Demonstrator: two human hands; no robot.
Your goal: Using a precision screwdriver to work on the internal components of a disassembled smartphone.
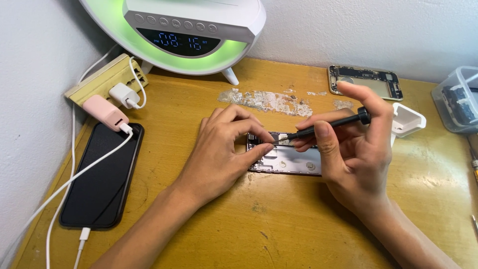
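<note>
An opened phone body (291, 160) lies flat on the wooden table (259, 219), its inner parts facing up. My left hand (221, 152) rests on its left end, fingertips pinching at the top edge. My right hand (351, 149) holds a slim black screwdriver (331, 124), its tip down on the phone's upper part beside my left fingertips. Both hands hide much of the phone.
A black phone (102, 177) on a white cable lies at the left. Behind it sits a power strip (102, 79) with chargers. A glowing clock lamp (184, 32) stands at the back. Another gutted phone frame (366, 82), a white holder (408, 119) and a plastic box (460, 99) sit right.
</note>
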